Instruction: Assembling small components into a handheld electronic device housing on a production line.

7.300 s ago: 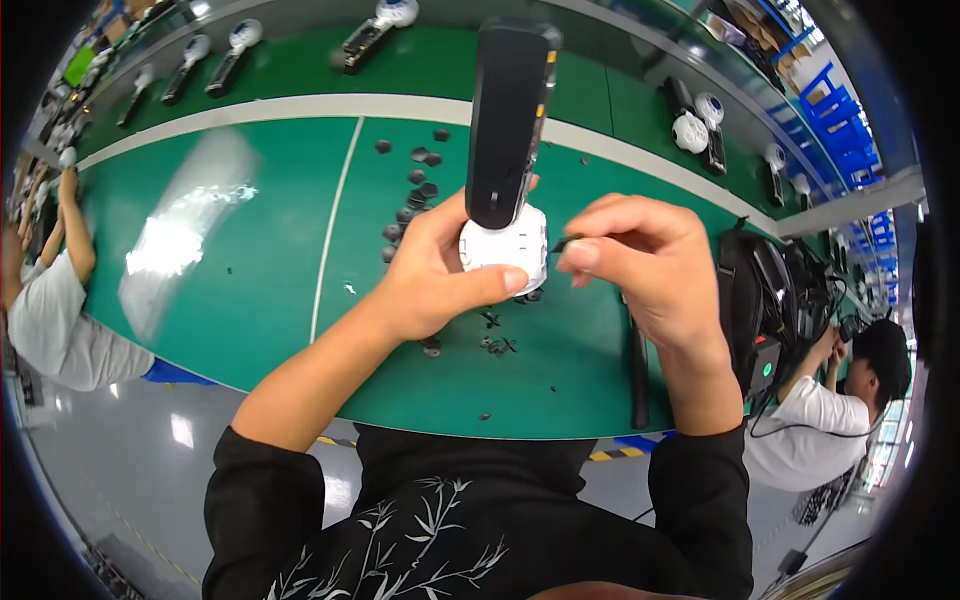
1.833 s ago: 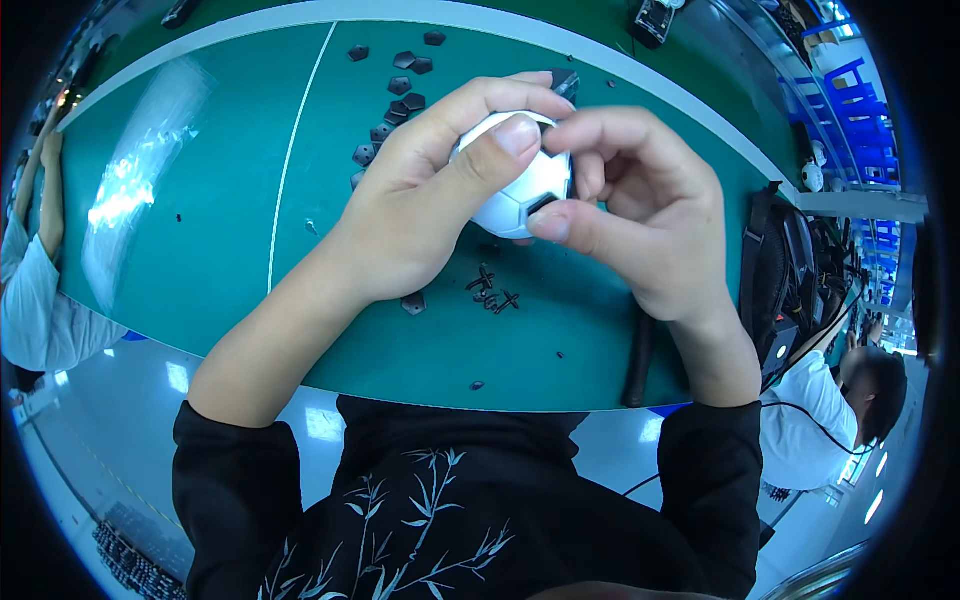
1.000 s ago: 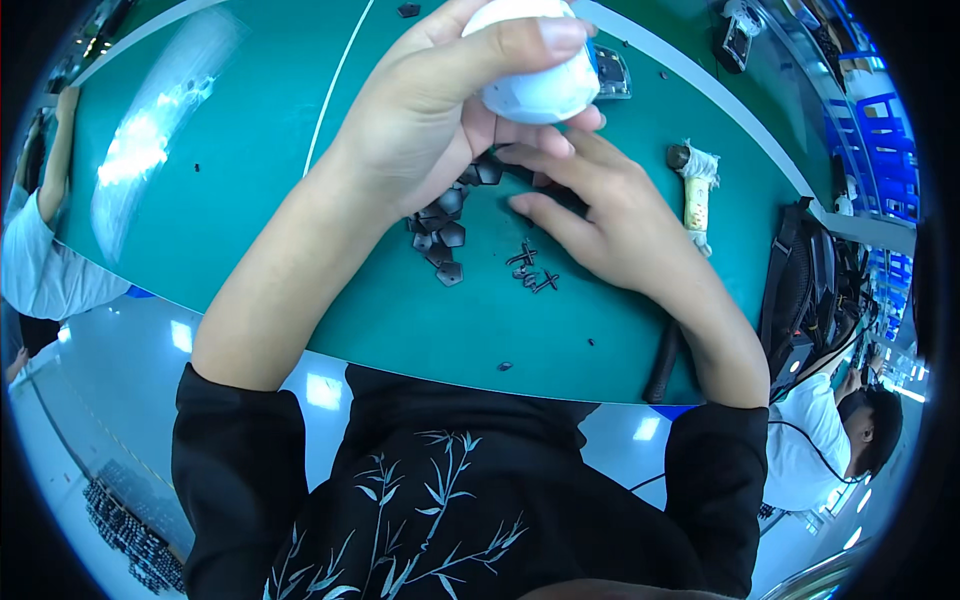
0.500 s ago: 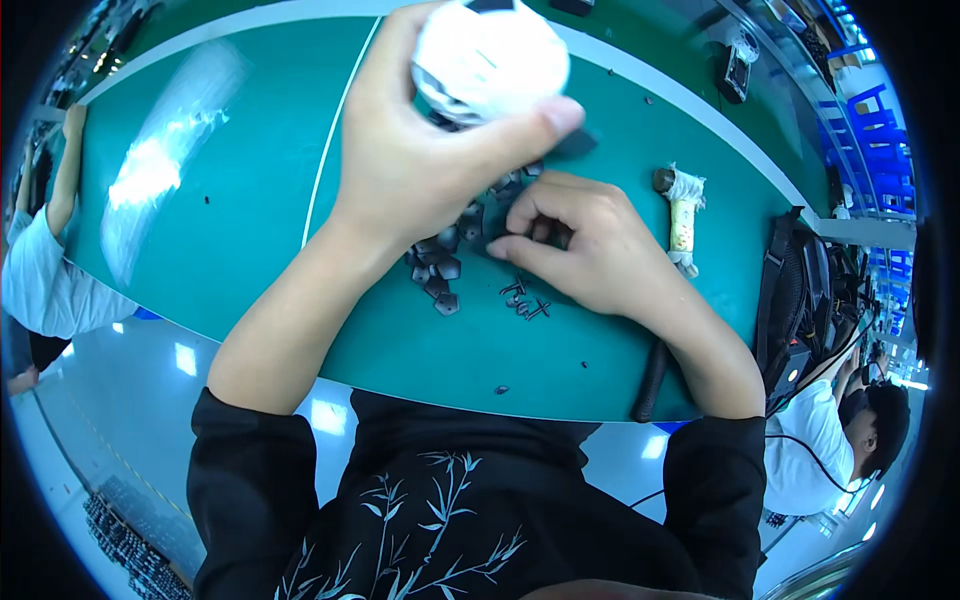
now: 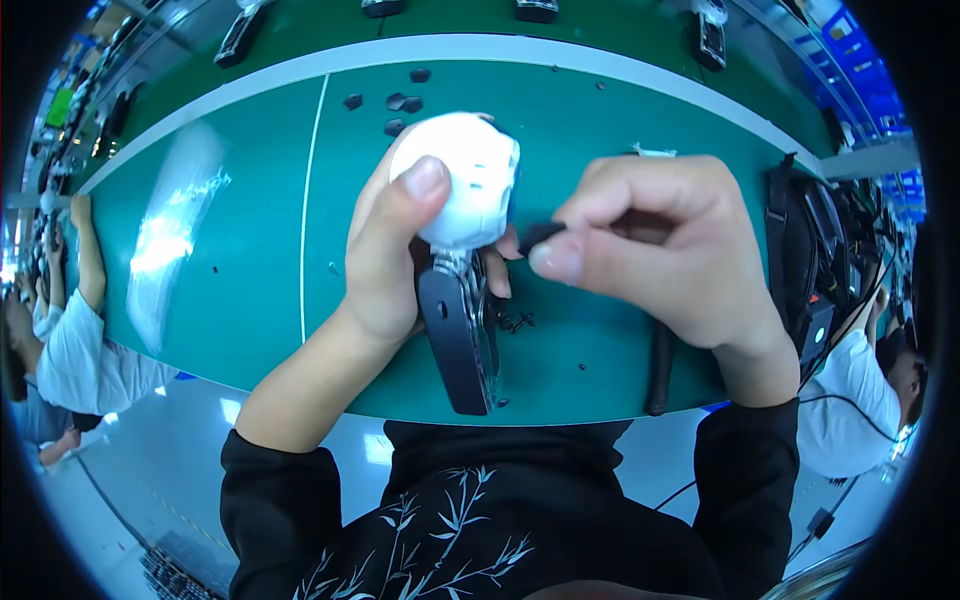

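Observation:
My left hand (image 5: 385,250) is wrapped round a device with a rounded white head (image 5: 465,190) and a long black, clear-edged handle (image 5: 455,335). The handle points down toward the table's near edge. Just to the right, my right hand (image 5: 665,240) pinches a small flat black piece (image 5: 541,237) between thumb and forefinger. That piece is close to the white head, near the left fingertips; whether it touches them I cannot tell. Several similar black angular pieces (image 5: 404,102) lie loose beyond the left hand. Small black cross-shaped parts (image 5: 520,322) sit partly hidden behind the handle.
A black rod-like handle (image 5: 660,370) lies on the green table (image 5: 570,380) below my right wrist. At the right stands a black bag (image 5: 800,230) with cables. Shiny clear plastic (image 5: 170,230) lies at left. People sit on both sides; several dark devices (image 5: 710,40) line the far side.
My left hand has brought the white-headed device nearer and lower, so its black handle now shows. My right hand has lifted a black piece off the table, moving right and up to the device.

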`<state>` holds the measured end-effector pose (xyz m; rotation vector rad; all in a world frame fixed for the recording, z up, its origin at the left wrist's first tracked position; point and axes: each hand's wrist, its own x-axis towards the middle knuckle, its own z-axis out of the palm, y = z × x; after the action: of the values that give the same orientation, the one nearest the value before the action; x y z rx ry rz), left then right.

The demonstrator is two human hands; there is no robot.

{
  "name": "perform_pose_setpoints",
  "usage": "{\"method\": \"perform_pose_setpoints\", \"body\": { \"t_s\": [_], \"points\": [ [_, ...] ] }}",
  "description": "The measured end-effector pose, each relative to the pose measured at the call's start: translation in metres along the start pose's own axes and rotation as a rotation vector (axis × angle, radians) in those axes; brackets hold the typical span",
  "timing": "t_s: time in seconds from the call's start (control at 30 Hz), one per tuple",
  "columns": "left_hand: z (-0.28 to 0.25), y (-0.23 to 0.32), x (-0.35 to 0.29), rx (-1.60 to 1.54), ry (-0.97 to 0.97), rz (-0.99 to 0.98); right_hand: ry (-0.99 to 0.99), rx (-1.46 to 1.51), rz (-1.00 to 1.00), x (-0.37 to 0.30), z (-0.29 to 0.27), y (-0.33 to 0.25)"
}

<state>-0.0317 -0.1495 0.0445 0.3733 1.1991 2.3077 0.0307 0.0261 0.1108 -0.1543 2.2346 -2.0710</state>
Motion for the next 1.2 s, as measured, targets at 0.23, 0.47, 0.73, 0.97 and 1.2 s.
{"method": "perform_pose_setpoints", "body": {
  "t_s": [0.23, 0.47, 0.73, 0.97, 1.2],
  "points": [
    [0.000, -0.007, -0.005, 0.126, -0.089, 0.059, -0.001, 0.064, 0.109, 0.000, -0.002, 0.011],
    [0.001, -0.004, -0.006, 0.262, -0.058, 0.126, -0.042, 0.059, 0.077, 0.002, -0.002, 0.014],
    [0.003, -0.003, -0.004, 0.310, -0.103, 0.090, 0.053, 0.022, 0.128, -0.006, 0.005, 0.019],
    [-0.007, -0.003, -0.011, 0.200, -0.121, 0.052, -0.005, 0.189, 0.047, 0.016, -0.008, 0.042],
    [-0.009, -0.015, -0.012, 0.194, -0.201, 0.122, -0.148, -0.528, -0.402, 0.058, 0.019, 0.064]
  ]
}}
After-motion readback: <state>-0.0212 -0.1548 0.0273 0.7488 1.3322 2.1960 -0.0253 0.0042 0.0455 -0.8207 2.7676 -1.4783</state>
